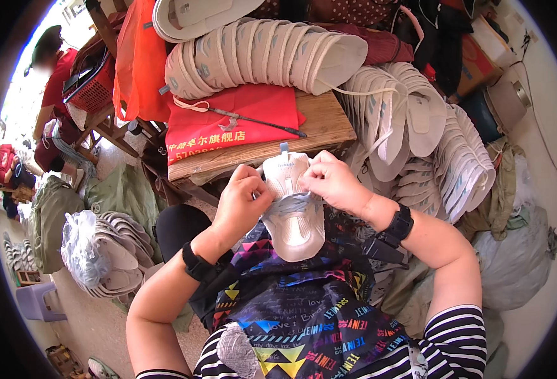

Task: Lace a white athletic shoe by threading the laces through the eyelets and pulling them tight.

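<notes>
A white shoe upper (296,235) is held over my apron (291,303), its toe towards me and its tongue (284,169) towards the bench. Pale blue-grey shoelace (294,203) lies bunched across its middle. My left hand (245,197) is at the upper's left side, fingers curled and pinched on the shoelace. On the other side, my right hand (332,182) pinches by the right eyelet edge, with the thumb and forefinger closed at the shoelace. The fingertips partly cover what they grip.
Just beyond stands a wooden bench (329,123) with a red bag (228,123), a thin hooked tool (259,120) and a row of nested uppers (259,57). More uppers (411,120) hang at right. Bundled uppers (111,252) and a purple stool (38,302) stand left. Another person (54,95) sits far left.
</notes>
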Action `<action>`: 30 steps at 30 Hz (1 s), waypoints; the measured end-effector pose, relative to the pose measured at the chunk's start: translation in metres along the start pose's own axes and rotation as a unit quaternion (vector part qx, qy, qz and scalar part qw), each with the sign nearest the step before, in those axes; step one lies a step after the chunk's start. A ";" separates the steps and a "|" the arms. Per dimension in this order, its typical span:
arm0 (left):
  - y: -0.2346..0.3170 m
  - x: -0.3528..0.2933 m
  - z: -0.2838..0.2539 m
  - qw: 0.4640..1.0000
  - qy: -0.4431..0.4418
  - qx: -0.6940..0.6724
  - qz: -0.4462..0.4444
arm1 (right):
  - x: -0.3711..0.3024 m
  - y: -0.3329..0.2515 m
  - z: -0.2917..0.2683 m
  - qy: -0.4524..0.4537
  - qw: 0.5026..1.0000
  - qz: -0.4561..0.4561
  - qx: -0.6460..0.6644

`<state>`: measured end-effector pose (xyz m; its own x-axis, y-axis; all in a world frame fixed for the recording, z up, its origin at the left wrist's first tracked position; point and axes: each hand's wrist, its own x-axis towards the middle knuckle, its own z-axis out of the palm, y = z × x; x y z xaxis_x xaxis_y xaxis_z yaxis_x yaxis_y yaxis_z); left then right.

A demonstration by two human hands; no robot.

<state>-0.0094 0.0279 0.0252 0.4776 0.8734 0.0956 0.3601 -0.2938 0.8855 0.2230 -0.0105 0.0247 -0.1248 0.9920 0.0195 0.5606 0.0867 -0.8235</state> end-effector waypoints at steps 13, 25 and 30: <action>0.044 -0.009 -0.033 0.955 -0.089 -0.268 -0.095 | 0.016 -0.046 -0.020 -0.123 0.984 -0.084 -0.094; -0.007 -0.040 -0.001 0.936 -0.021 -0.330 -0.121 | 0.000 -0.051 0.005 0.034 0.899 -0.238 -0.366; -0.014 -0.045 0.004 0.945 -0.041 -0.303 -0.119 | -0.012 -0.057 0.027 0.015 0.937 -0.228 -0.264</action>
<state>-0.0325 -0.0089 0.0061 0.5108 0.8462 -0.1518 -0.0481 0.2045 0.9777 0.1707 -0.0296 0.0559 -0.4313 0.8423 0.3233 0.7821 0.5277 -0.3315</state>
